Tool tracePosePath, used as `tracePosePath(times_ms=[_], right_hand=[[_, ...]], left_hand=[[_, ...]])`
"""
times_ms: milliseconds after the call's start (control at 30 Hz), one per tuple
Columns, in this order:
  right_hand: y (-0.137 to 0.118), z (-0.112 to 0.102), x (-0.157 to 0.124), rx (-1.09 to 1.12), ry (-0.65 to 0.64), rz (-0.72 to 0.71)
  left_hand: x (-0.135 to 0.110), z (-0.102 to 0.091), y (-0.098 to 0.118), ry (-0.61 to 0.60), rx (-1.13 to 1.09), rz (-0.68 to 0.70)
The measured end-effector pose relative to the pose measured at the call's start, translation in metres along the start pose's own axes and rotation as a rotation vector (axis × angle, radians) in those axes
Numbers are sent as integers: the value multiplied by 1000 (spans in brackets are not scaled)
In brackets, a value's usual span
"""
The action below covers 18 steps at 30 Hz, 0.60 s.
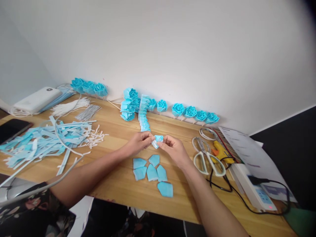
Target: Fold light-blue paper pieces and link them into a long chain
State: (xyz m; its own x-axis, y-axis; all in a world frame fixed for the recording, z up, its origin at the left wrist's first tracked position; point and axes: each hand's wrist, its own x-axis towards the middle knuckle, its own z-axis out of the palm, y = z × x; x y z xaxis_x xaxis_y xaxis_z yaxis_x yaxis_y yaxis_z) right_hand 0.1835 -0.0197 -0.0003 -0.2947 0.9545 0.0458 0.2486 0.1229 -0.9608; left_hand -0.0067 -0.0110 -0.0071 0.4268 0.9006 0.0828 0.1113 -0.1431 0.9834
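Observation:
Between my two hands is a small folded light-blue fabric piece (158,138), white on one side, raised over the wooden table. My left hand (142,142) pinches its left edge between thumb and fingers. From the other side my right hand (172,146) grips it, thumb in front and fingers curled behind. Several loose blue petal-shaped pieces (152,171), each with a pointed end, lie on the table just below my hands. Beyond my hands stretches an overlapping row of pale blue folded pieces (143,113).
Blue fabric roses (190,111) line the wall. At left are blue and white strips (54,135), a white power bank (37,100) and a phone (13,129). Scissors (207,158), a yellow glue gun (221,152), a power strip (256,191) and cords crowd the right. A cable crosses my left arm.

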Motion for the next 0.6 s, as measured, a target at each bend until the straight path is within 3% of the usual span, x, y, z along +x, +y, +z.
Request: tracePosePath(times_ms=[267, 600], right_hand=[[7, 7, -1, 17, 76, -20], [8, 10, -2, 62, 55, -10]], left_hand=[[-1, 6, 1, -61, -83, -7], [-2, 1, 0, -118, -150, -38]])
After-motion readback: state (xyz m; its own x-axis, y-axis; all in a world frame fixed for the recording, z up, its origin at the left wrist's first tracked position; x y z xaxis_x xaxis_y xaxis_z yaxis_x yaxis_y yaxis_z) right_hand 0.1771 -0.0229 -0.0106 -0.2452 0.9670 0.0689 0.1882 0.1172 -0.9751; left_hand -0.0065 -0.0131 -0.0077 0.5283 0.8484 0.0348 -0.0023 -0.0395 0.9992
